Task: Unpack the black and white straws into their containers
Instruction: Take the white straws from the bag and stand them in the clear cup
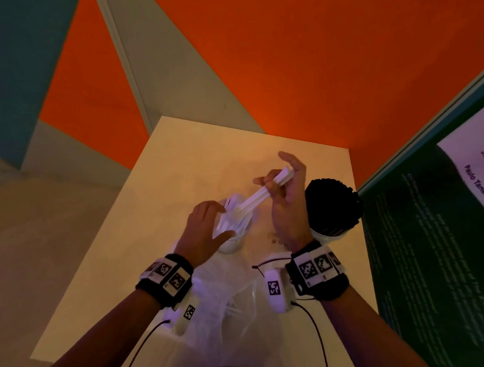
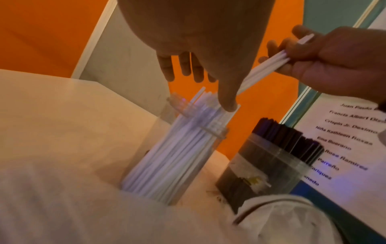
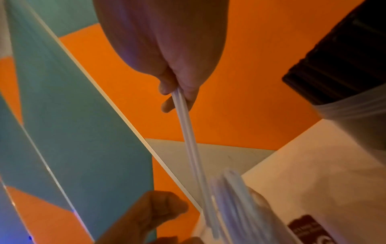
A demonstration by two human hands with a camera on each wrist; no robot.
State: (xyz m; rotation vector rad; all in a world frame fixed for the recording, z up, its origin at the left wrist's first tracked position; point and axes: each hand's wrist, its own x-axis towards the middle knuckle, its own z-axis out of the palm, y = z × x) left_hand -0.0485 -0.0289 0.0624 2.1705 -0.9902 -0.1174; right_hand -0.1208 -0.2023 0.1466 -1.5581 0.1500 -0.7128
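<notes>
My right hand (image 1: 274, 182) pinches a small bundle of white straws (image 1: 252, 201) slanting down into a clear container (image 1: 232, 244) that holds several white straws (image 2: 167, 165). My left hand (image 1: 223, 223) hovers over that container with fingers spread, and its thumb (image 2: 227, 104) touches the tops of the straws near the rim. In the right wrist view the bundle (image 3: 190, 140) runs from my pinching right hand (image 3: 177, 95) down to the container. A second clear container (image 2: 267, 165), packed with black straws (image 1: 330, 201), stands just right of my right wrist.
A crumpled clear plastic bag (image 1: 235, 300) lies on the pale table (image 1: 159, 214) under my wrists. A dark green printed board (image 1: 432, 244) stands against the table's right edge, close to the black straws. Orange wall rises behind the table's far edge.
</notes>
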